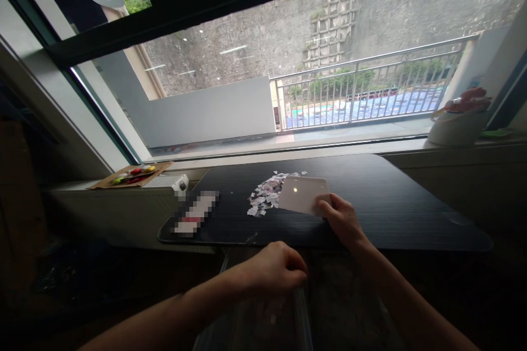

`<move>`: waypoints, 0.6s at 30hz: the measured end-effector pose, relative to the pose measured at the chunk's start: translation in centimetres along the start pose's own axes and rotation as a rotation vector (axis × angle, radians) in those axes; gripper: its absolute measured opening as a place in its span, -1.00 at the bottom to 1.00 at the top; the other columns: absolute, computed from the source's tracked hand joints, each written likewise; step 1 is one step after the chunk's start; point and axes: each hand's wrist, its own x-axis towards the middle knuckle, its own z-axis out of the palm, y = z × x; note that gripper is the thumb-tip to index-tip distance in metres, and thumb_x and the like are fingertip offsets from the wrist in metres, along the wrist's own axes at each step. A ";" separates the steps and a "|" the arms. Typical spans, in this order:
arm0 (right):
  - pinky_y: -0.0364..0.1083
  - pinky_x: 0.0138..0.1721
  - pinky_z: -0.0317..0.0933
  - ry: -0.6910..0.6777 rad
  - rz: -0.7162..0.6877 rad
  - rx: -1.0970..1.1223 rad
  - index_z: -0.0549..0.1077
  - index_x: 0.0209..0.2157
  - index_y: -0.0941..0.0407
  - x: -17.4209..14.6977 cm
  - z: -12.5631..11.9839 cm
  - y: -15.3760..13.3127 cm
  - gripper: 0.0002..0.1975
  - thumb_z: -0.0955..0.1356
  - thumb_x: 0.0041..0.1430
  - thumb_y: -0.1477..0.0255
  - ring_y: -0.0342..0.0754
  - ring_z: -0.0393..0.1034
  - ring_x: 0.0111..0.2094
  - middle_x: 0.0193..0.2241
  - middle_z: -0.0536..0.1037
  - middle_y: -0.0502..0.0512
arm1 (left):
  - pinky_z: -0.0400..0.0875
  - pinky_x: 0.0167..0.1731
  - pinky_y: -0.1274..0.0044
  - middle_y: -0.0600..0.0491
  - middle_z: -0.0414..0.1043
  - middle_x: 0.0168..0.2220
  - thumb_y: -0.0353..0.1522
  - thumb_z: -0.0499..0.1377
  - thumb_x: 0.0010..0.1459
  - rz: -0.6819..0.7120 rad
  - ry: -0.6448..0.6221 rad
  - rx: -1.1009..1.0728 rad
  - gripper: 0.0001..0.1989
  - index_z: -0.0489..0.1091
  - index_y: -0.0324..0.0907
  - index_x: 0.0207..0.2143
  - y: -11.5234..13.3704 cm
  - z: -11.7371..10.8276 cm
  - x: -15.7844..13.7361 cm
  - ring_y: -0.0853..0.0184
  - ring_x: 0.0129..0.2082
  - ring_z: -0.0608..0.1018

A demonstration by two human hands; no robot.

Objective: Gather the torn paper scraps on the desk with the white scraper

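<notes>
A white rectangular panel (pixel 302 195) is being gripped by its right end in the right hand (pixel 342 217), thumb uppermost. The left hand (pixel 282 267) is being held curled, nearer the body and left of that grip; whether anything is being pinched in it cannot be told. Just left of the grip, loose paper scraps (pixel 267 195) are being partly hidden by the panel; contact between them cannot be judged. Seeming so light, the scraps could be scattered by a quick sweep or a draught, or be pushed over the near edge of the black tabletop (pixel 379 203). With one end alone being held, the panel could be tipped or dropped.

Beneath the grip, the streaked tabletop is being lit from the window (pixel 247 55); nearer the body, shadow is prevailing. Well left of the grip, an item blurred beyond recognition (pixel 196 214) is lying. Farther left, coloured pieces are being borne on brown cardboard (pixel 101 182). Far right of the grip, a white container (pixel 455 127) is standing by the window. Outside, a metal railing (pixel 356 93) is being seen.
</notes>
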 end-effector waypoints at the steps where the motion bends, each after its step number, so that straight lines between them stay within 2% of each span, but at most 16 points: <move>1: -0.17 -0.59 0.08 0.003 -0.001 -0.002 0.42 -0.50 0.15 0.0 0.0 0.0 -0.83 0.30 -0.07 0.33 -0.16 0.18 -0.60 -0.64 0.36 -0.07 | 0.23 -0.54 0.65 0.13 0.50 -0.45 -0.39 0.04 -0.05 0.034 -0.016 0.075 -0.72 0.52 -0.19 -0.33 0.8 0.3 0.4 0.44 -0.51 0.41; 4: -0.18 -0.60 0.07 0.008 -0.003 -0.002 0.43 -0.50 0.15 0.1 0.0 0.0 -0.82 0.30 -0.07 0.32 -0.16 0.18 -0.60 -0.65 0.36 -0.07 | 0.25 -0.50 0.65 0.15 0.52 -0.42 -0.41 0.02 -0.02 0.135 -0.052 0.213 -0.71 0.51 -0.13 -0.31 2.3 0.8 1.2 0.42 -0.48 0.43; 6: -0.18 -0.61 0.07 0.010 0.000 0.002 0.43 -0.50 0.15 0.1 0.0 0.1 -0.82 0.31 -0.08 0.32 -0.16 0.18 -0.60 -0.65 0.36 -0.07 | 0.28 -0.46 0.64 0.15 0.54 -0.37 -0.41 0.02 0.01 0.174 -0.011 0.231 -0.70 0.51 -0.11 -0.27 2.4 0.9 1.1 0.40 -0.45 0.46; 10: -0.18 -0.60 0.09 0.010 0.012 0.014 0.44 -0.48 0.16 0.1 0.0 0.1 -0.81 0.31 -0.08 0.31 -0.15 0.20 -0.59 -0.63 0.38 -0.05 | 0.31 -0.41 0.61 0.09 0.55 -0.40 -0.35 0.02 0.05 0.094 0.112 0.341 -0.74 0.52 -0.13 -0.34 0.7 0.1 -0.4 0.35 -0.41 0.50; 11: -0.18 -0.60 0.09 0.007 0.016 0.016 0.44 -0.47 0.16 0.1 0.1 0.1 -0.80 0.31 -0.08 0.31 -0.15 0.21 -0.58 -0.62 0.39 -0.04 | 0.32 -0.40 0.60 0.07 0.55 -0.39 -0.36 0.02 0.04 0.047 0.100 0.388 -0.74 0.52 -0.13 -0.35 -0.1 0.0 -0.8 0.34 -0.40 0.51; 13: -0.17 -0.59 0.11 0.001 0.021 0.019 0.45 -0.46 0.16 0.1 0.1 0.0 -0.80 0.31 -0.08 0.31 -0.14 0.23 -0.58 -0.61 0.41 -0.03 | 0.32 -0.40 0.58 0.06 0.55 -0.39 -0.41 0.03 -0.01 -0.057 -0.014 0.470 -0.74 0.52 -0.12 -0.36 -1.7 -0.1 -1.0 0.31 -0.40 0.52; 18: -0.17 -0.59 0.12 0.008 0.019 0.007 0.45 -0.47 0.17 -0.1 0.0 -0.4 -0.78 0.32 -0.09 0.29 -0.13 0.24 -0.57 -0.60 0.43 -0.02 | 0.35 -0.48 0.49 0.00 0.53 -0.48 -0.48 0.14 -0.17 -0.105 -0.127 0.445 -0.78 0.53 -0.16 -0.43 -5.5 1.7 1.9 0.19 -0.44 0.53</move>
